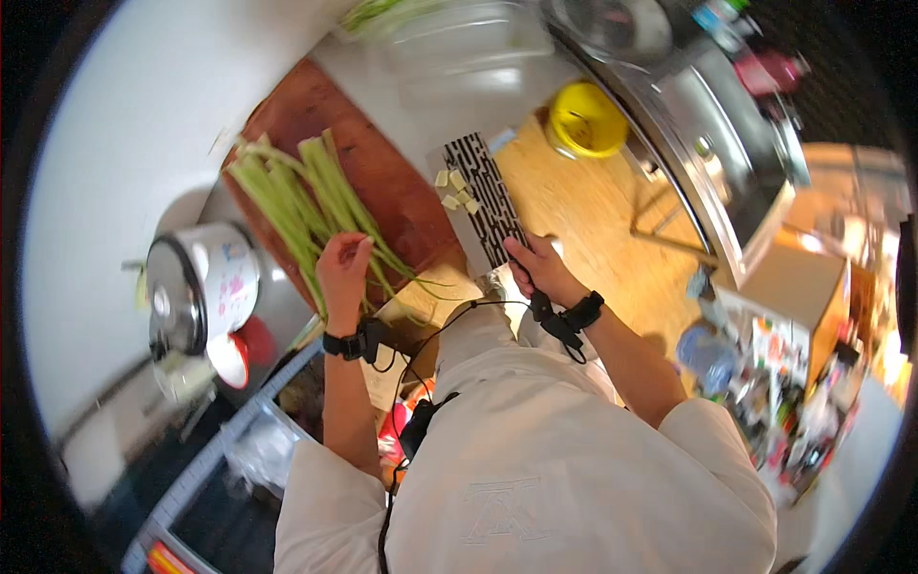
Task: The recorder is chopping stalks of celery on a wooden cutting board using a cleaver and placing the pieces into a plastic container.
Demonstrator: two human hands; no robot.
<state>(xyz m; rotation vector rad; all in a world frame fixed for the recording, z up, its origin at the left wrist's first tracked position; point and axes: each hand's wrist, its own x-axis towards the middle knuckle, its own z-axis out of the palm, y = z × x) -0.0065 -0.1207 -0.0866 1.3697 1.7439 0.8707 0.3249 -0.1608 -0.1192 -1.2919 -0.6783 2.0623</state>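
Observation:
My right hand [534, 269] grips the handle end of a cleaver [488, 197] with a black-and-white patterned blade, held out past the right edge of the wooden cutting board [391, 190]. Several pale green cut pieces [457, 191] lie on the blade. My left hand [344, 269] is raised over the near part of the board, thumb and fingertips close together; whether something small is between them I cannot tell. Beside and beneath it lies a bunch of long green vegetable stalks [287, 197], their thin ends hanging over the board's near edge.
A white rice cooker [215, 283] stands left of the board, with a red-and-white bowl [231, 361] close by. At the upper right, a yellow bucket [587, 120] is beside the steel sink [724, 151]. Clear plastic containers [459, 32] sit beyond the board. Clutter [796, 423] fills the right side.

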